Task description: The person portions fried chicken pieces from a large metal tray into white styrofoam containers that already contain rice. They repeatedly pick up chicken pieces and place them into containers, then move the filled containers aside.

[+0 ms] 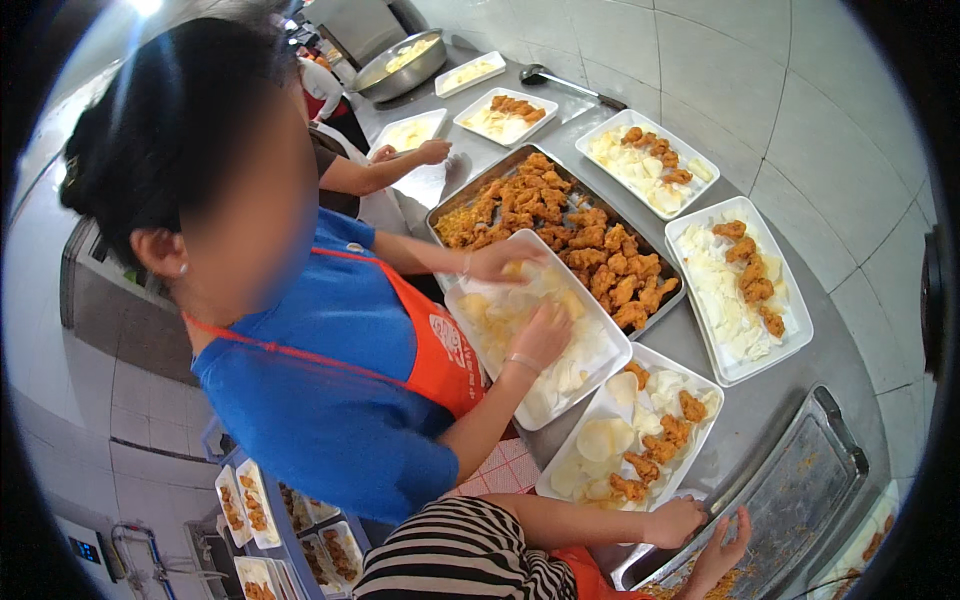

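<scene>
My left hand, fingers bent, is at the edge of a dark metal tray; its fingertips are partly hidden, so its grip is unclear. Beside it, my right hand is raised over the tray's near end with fingers apart. Orange crumbs lie below my right hand. Just left of my hands, a white tray holds pale round wafers, shredded pale pieces and a row of fried chicken pieces. A co-worker in a blue shirt has both hands in another white tray of pale pieces.
A large metal tray of fried chicken stands mid-table. White trays with chicken line the wall side. A ladle, a steel bowl and another person's arms are farther off. Filled trays sit on a rack lower left.
</scene>
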Available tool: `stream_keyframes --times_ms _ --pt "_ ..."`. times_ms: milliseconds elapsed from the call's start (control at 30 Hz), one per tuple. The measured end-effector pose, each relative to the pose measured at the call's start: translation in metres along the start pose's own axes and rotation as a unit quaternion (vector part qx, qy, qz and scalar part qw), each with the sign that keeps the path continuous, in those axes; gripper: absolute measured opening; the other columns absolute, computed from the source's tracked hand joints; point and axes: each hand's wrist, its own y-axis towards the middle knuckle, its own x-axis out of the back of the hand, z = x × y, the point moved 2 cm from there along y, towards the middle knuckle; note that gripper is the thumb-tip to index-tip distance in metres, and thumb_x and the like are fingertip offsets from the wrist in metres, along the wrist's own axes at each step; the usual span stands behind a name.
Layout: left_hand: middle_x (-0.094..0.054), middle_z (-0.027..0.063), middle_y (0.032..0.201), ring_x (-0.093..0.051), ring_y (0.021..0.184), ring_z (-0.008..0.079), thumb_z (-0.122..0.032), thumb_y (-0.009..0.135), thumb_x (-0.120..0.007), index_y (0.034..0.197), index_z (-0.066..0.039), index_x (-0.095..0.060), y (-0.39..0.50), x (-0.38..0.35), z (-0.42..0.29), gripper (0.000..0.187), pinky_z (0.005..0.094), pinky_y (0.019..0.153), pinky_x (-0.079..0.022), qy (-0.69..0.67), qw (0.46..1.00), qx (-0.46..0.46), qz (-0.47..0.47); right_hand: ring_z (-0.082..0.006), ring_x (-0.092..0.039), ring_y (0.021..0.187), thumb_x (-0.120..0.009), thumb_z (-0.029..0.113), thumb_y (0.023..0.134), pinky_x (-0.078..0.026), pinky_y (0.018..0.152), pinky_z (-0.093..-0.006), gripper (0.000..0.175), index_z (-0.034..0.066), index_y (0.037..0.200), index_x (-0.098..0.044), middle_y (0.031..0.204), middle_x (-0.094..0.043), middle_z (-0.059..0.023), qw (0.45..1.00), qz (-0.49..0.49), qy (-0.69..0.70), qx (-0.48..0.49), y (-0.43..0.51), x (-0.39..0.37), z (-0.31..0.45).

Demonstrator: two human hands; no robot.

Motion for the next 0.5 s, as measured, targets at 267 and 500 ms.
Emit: stream_keyframes --times_ms 267,500 --pt "-0.06 0.0188 0.103 -0.055 0.102 0.0381 -0.01 0.073 -0.065 0.099 0.0 -0.064 -0.011 -0.053 -0.03 0.028 0.0479 0.086 -0.046 0.024 0.999 0.011 -0.026 -0.0304 -0.052 0.122 -0.062 0.016 0.093 -0.036 0.105 -0.0405 0.036 -0.0026 0.123 -0.058 0.128 -0.058 -0.0161 0.997 0.012 -0.005 0.072 -0.022 0.03 -0.013" --pt "-0.058 0.0169 0.113 -0.052 0.111 0.0369 -0.01 0.074 -0.064 0.103 0.0 -0.063 -0.033 -0.127 -0.08 0.031 0.0494 0.093 -0.043 0.128 0.96 -0.067 -0.239 -0.0319 -0.053 0.121 -0.063 0.012 0.092 -0.038 0.104 -0.0409 0.034 -0.0024 0.122 -0.058 0.126 -0.059 -0.0172 0.999 0.004 -0.031 0.034 -0.053 0.077 -0.041"
